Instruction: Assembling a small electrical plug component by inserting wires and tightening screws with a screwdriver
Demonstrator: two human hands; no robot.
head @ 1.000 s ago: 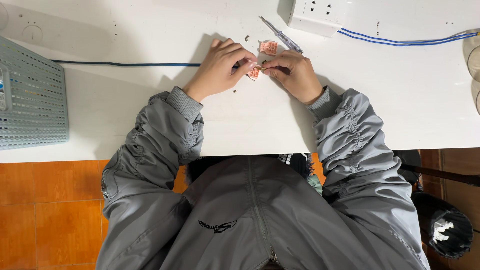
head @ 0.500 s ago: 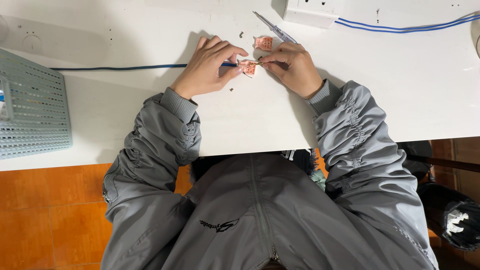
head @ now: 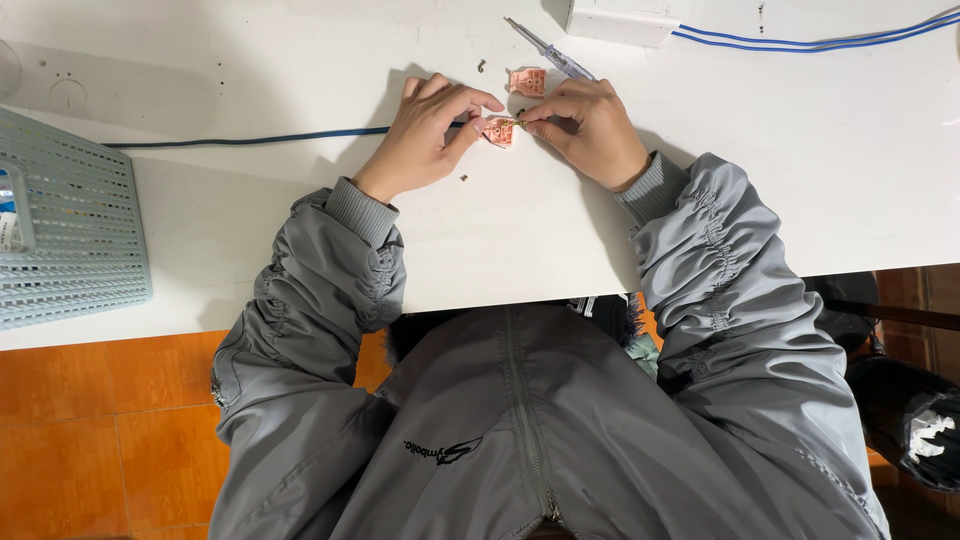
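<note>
Orange connector point(head: 499, 132) sits pinched between left hand point(head: 432, 135) and right hand point(head: 592, 128) grips.

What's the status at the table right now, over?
Left hand and right hand pinch small orange part. Second orange part and screwdriver lie beyond. Nothing blocking.

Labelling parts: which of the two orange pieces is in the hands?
The nearer orange piece, pinched between both hands' fingertips. The other orange piece lies untouched on the table, farther away beside the screwdriver.
</note>
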